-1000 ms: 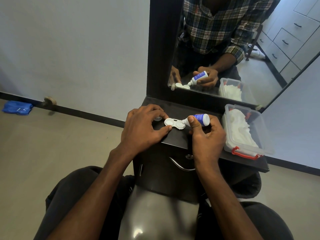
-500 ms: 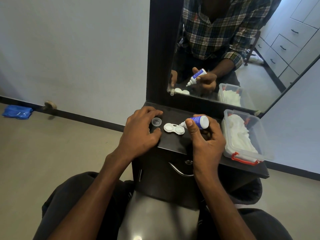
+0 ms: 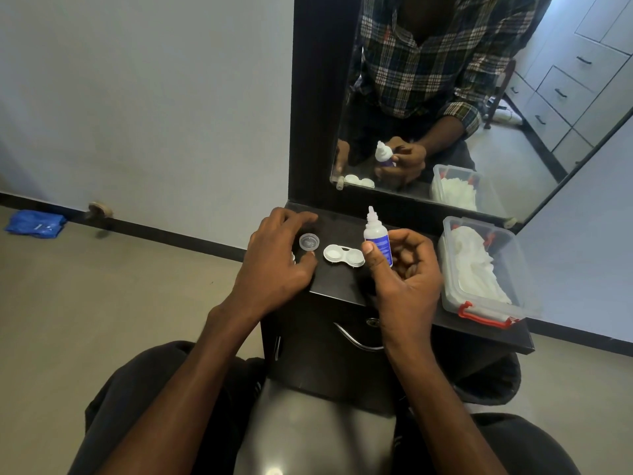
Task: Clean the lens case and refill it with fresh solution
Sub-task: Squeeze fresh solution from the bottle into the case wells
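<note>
A white two-well lens case (image 3: 344, 256) lies open on the dark dresser top (image 3: 337, 284), with no lids on its wells. Just right of it, my right hand (image 3: 404, 279) holds a small white solution bottle (image 3: 376, 236) with a blue label, upright, its uncapped nozzle pointing up. To the case's left, my left hand (image 3: 274, 265) rests on the top with fingers spread around a small clear cap (image 3: 309, 241); forefinger and thumb flank the cap without gripping it. A small white piece shows under that hand's fingers.
A clear plastic box (image 3: 486, 306) with red latches, holding white tissue, stands on the right end of the dresser top. A mirror (image 3: 513, 149) rises behind. A drawer handle (image 3: 356, 339) sits below the top's front edge. A blue bag (image 3: 34, 223) lies on the floor, far left.
My right hand swung the bottle from tipped over the case's right well to upright. My left hand let go of the case and slid left to the clear cap.
</note>
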